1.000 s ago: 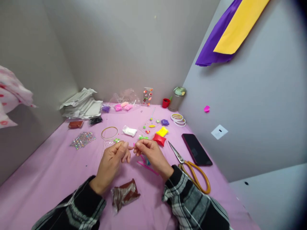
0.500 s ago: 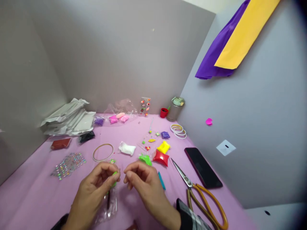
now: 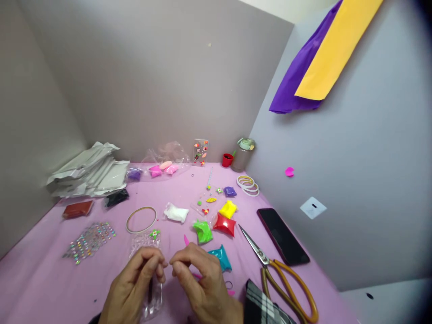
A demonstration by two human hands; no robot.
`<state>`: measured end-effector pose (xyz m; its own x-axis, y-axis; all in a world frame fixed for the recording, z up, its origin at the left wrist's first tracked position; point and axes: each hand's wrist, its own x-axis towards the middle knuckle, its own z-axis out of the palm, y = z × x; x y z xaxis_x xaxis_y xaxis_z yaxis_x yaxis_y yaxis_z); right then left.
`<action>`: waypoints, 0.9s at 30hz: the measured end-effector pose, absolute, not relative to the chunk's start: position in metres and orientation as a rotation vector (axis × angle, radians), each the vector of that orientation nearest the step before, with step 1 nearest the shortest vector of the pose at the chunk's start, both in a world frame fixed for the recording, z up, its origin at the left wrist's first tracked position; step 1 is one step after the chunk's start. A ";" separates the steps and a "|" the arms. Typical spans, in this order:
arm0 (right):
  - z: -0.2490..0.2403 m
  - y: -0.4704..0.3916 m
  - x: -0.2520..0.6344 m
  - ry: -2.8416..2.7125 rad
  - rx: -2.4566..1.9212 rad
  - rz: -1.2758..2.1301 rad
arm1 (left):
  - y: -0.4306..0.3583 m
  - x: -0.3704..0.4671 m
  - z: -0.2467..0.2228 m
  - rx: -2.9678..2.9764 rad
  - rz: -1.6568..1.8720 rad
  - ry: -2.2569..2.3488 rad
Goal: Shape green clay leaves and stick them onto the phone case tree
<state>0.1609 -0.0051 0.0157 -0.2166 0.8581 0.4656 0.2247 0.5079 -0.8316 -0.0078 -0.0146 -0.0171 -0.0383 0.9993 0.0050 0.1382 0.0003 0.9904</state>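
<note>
My left hand (image 3: 135, 285) is closed in a pinch, thumb against forefinger. Facing it closely, my right hand (image 3: 209, 288) pinches its fingertips too. Anything between the fingers is hidden or too small to make out. Beneath my left hand lies a clear plastic bag (image 3: 155, 303) with a dark stick inside. A small green flower (image 3: 154, 234) rests just beyond that hand. Past my right hand are a bright green clay packet (image 3: 203, 232) and a teal packet (image 3: 222, 258), which the hand partly covers.
Large scissors (image 3: 262, 257) and a phone (image 3: 282, 236) lie at right. Red (image 3: 225, 225), yellow (image 3: 228, 209) and white packets (image 3: 176, 213) sit ahead. A bangle (image 3: 128, 225) and a rhinestone sheet (image 3: 89, 240) lie left; a bottle (image 3: 242, 157) stands at the back.
Both hands appear lower, uncovering more of the green and teal packets. A bit of green seen at my left fingertips no longer shows. The whole view has shifted slightly.
</note>
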 end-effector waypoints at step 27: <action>0.005 -0.015 0.158 -1.805 -0.810 0.753 | -0.014 -0.005 0.008 1.369 1.183 1.206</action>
<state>0.1579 -0.0150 0.0051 -0.2969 0.7994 0.5223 0.1916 0.5857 -0.7875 -0.0051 -0.0140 0.0084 0.0539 0.9953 0.0805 0.0995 -0.0856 0.9914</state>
